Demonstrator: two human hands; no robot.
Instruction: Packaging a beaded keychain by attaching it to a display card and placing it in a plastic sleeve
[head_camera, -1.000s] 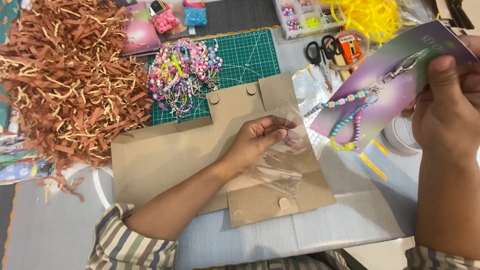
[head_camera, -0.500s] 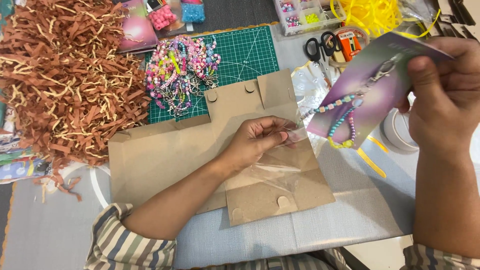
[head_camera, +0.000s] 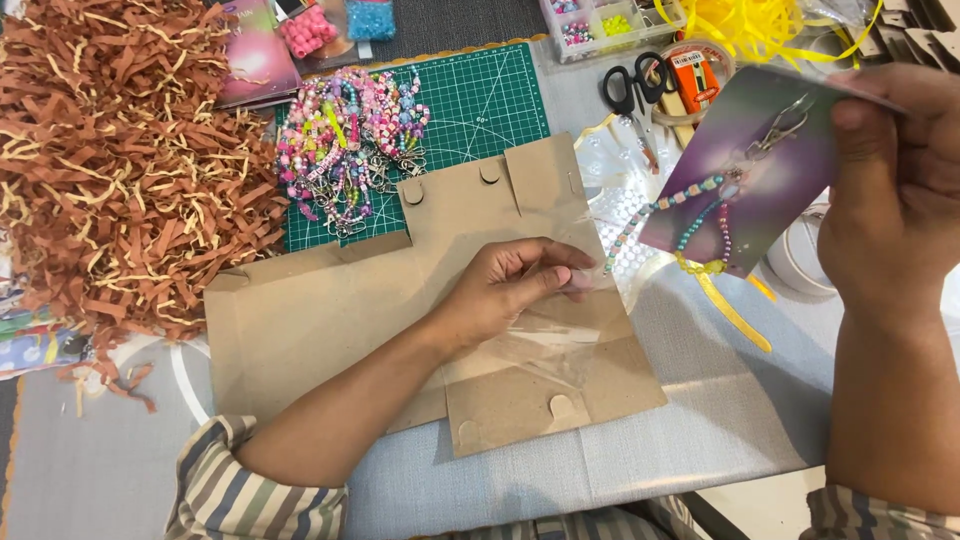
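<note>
My left hand (head_camera: 515, 290) pinches the top edge of a clear plastic sleeve (head_camera: 555, 345) that lies on a flat brown cardboard box blank (head_camera: 330, 320). My right hand (head_camera: 895, 190) holds up a purple card (head_camera: 765, 180) by its upper right corner. A beaded charm with a metal clip (head_camera: 700, 215) hangs on the card, its pastel bead loop dangling off the lower left edge. The card is tilted, to the right of the sleeve and apart from it.
A heap of brown paper shred (head_camera: 120, 170) fills the left. Several beaded charms (head_camera: 345, 140) lie on a green cutting mat (head_camera: 470, 100). Black scissors (head_camera: 628, 95), an orange tape roll (head_camera: 692, 75), bead boxes (head_camera: 600, 20) and yellow ribbon (head_camera: 770, 25) sit at the back right.
My right hand has shifted the purple card slightly left and up in view. My left hand keeps its pinch on the plastic sleeve in the same place.
</note>
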